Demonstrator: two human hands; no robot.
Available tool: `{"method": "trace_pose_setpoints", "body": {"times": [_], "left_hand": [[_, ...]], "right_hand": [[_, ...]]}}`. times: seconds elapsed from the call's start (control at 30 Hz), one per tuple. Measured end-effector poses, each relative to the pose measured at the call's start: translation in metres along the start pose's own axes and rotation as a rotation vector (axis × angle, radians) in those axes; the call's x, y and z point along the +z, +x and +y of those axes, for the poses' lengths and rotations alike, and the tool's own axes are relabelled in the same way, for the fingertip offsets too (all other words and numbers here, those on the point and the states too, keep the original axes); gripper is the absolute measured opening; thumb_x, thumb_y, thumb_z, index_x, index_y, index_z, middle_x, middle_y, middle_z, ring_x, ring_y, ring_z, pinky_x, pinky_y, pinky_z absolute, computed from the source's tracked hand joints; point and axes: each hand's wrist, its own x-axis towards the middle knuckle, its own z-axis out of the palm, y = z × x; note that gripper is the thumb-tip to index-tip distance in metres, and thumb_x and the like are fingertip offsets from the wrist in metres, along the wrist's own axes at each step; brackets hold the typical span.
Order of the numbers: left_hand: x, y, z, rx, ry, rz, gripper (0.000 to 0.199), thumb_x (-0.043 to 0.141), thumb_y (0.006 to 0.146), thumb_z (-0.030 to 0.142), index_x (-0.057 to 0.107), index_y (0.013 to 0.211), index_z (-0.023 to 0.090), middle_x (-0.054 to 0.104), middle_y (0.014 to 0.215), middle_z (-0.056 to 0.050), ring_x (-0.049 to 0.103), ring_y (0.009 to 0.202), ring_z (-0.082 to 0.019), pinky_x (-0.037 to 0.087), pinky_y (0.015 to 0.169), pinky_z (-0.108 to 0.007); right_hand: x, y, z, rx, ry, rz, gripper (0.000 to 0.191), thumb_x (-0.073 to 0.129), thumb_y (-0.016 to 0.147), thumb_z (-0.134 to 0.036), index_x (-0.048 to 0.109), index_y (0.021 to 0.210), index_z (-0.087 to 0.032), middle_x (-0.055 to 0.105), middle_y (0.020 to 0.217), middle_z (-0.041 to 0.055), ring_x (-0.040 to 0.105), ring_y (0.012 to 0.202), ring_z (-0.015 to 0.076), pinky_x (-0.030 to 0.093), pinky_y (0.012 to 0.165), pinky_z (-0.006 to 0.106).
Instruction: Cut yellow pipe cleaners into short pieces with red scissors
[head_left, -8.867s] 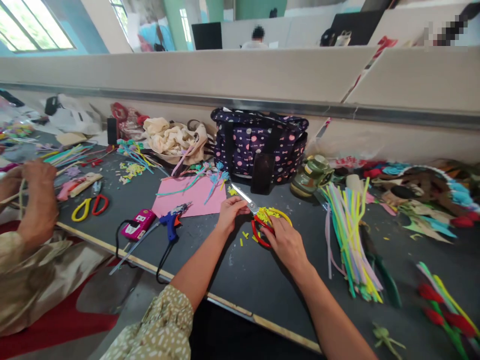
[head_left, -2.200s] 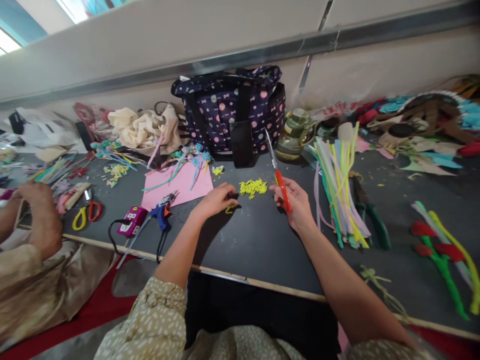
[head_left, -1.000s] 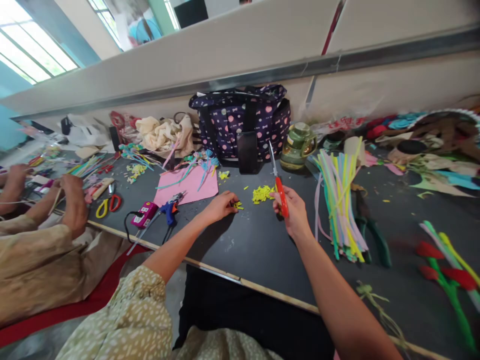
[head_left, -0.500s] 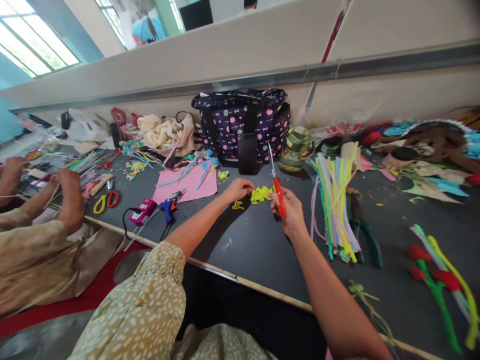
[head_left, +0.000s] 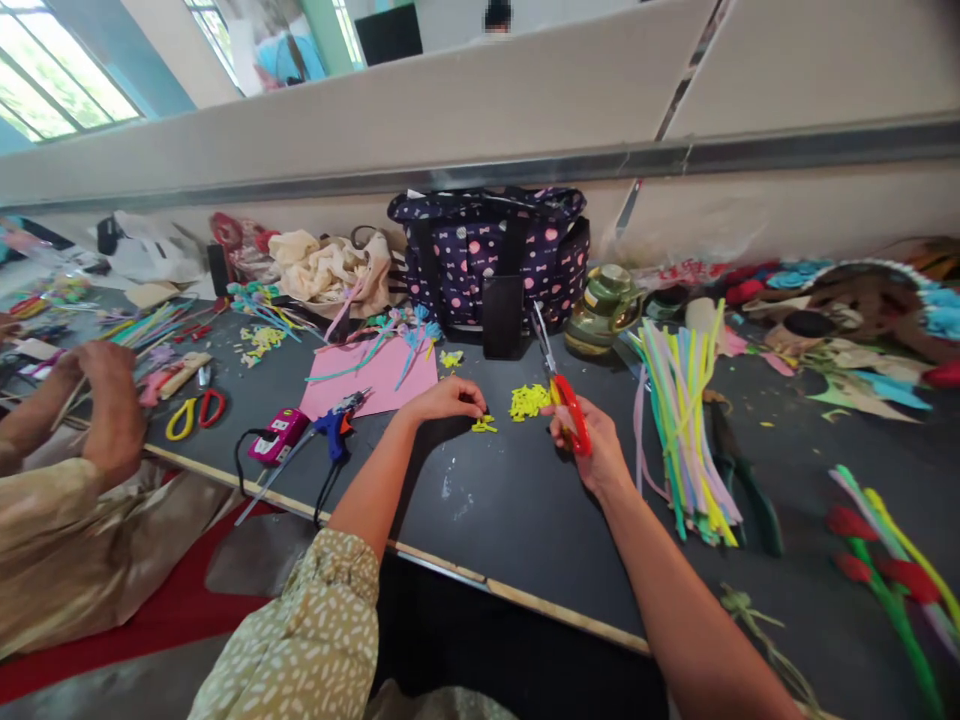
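Note:
My right hand (head_left: 589, 440) is closed round the red handles of the scissors (head_left: 574, 412), whose blades point up and away. Just left of the scissors lies a pile of small yellow pieces (head_left: 529, 401). Over a smaller group of yellow pieces (head_left: 484, 424), my left hand (head_left: 454, 399) has its fingers pressed together; whether anything is between the fingertips is too small to tell. A few more yellow bits (head_left: 451, 358) lie farther back, beside the pink sheet (head_left: 375, 375).
Behind stand a patterned bag (head_left: 457, 240), a black phone (head_left: 502, 316) and a green bottle (head_left: 600, 312). Fuzzy stems (head_left: 686, 430) and pliers (head_left: 742, 470) lie right. Left are a glue gun (head_left: 334, 430), a pink box (head_left: 281, 436), scissors (head_left: 196, 412) and another person's hands (head_left: 109, 400).
My left hand has moved away from the main yellow pile towards the smaller group, leaving a wider gap. The scissors are tilted a little more. The camera view has shifted slightly.

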Motion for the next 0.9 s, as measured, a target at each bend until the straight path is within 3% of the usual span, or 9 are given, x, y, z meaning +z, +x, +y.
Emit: {"method": "trace_pose_setpoints", "body": {"times": [0.13, 0.33, 0.47, 0.6, 0.73, 0.83, 0.9], "left_hand": [[0.007, -0.001, -0.006, 0.074, 0.082, 0.037, 0.021, 0.065, 0.073, 0.033, 0.068, 0.083, 0.014, 0.065, 0.083, -0.005, 0.059, 0.077, -0.014, 0.042, 0.073, -0.025], [0.014, -0.002, -0.002, 0.092, 0.243, 0.052, 0.015, 0.066, 0.072, 0.031, 0.068, 0.082, 0.020, 0.062, 0.084, -0.003, 0.056, 0.074, -0.014, 0.038, 0.067, -0.025], [0.017, -0.003, -0.001, 0.136, 0.206, 0.098, 0.008, 0.061, 0.075, 0.023, 0.068, 0.076, 0.020, 0.061, 0.081, -0.002, 0.056, 0.073, -0.014, 0.038, 0.069, -0.026], [0.018, -0.005, 0.000, 0.169, -0.084, 0.156, 0.011, 0.063, 0.075, 0.027, 0.067, 0.075, 0.017, 0.061, 0.079, -0.003, 0.056, 0.073, -0.012, 0.041, 0.071, -0.026], [0.016, -0.003, -0.004, 0.095, -0.581, 0.326, 0.019, 0.069, 0.070, 0.031, 0.064, 0.078, 0.014, 0.057, 0.069, 0.000, 0.047, 0.053, -0.006, 0.039, 0.052, -0.022], [0.013, -0.001, -0.008, 0.098, -0.951, 0.513, 0.023, 0.073, 0.066, 0.027, 0.060, 0.080, 0.014, 0.052, 0.064, 0.004, 0.045, 0.050, -0.005, 0.038, 0.048, -0.020], [0.010, 0.000, -0.009, 0.094, -1.128, 0.577, 0.026, 0.075, 0.063, 0.023, 0.059, 0.081, 0.014, 0.052, 0.065, 0.003, 0.047, 0.052, -0.004, 0.040, 0.049, -0.018]], "right_hand": [[-0.004, 0.001, 0.000, -0.002, -0.001, -0.037, 0.026, 0.062, 0.074, -0.039, 0.060, 0.092, -0.020, 0.061, 0.084, 0.0023, 0.045, 0.056, 0.0063, 0.034, 0.045, 0.020], [-0.006, 0.005, -0.006, 0.057, -0.017, -0.076, 0.032, 0.058, 0.074, -0.045, 0.057, 0.099, -0.024, 0.058, 0.088, 0.0017, 0.043, 0.058, 0.0083, 0.034, 0.046, 0.022], [-0.005, 0.004, -0.004, 0.064, -0.017, -0.101, 0.035, 0.058, 0.073, -0.045, 0.055, 0.102, -0.025, 0.057, 0.090, 0.0025, 0.042, 0.058, 0.0087, 0.034, 0.046, 0.023], [0.000, -0.001, -0.001, 0.015, -0.081, -0.102, 0.038, 0.060, 0.072, -0.046, 0.056, 0.103, -0.025, 0.056, 0.089, 0.0032, 0.043, 0.058, 0.0092, 0.034, 0.045, 0.023], [0.005, -0.007, 0.002, 0.013, -0.232, -0.098, 0.045, 0.062, 0.073, -0.045, 0.054, 0.112, -0.024, 0.058, 0.087, 0.0027, 0.044, 0.053, 0.0077, 0.037, 0.044, 0.023], [0.007, -0.012, 0.009, -0.066, -0.338, -0.053, 0.052, 0.070, 0.068, -0.037, 0.052, 0.116, -0.024, 0.061, 0.099, 0.0055, 0.058, 0.077, 0.0137, 0.049, 0.065, 0.027], [0.008, -0.015, 0.015, -0.118, -0.444, -0.056, 0.056, 0.072, 0.068, -0.035, 0.051, 0.118, -0.023, 0.061, 0.106, 0.0068, 0.060, 0.090, 0.0171, 0.050, 0.077, 0.031]]}}
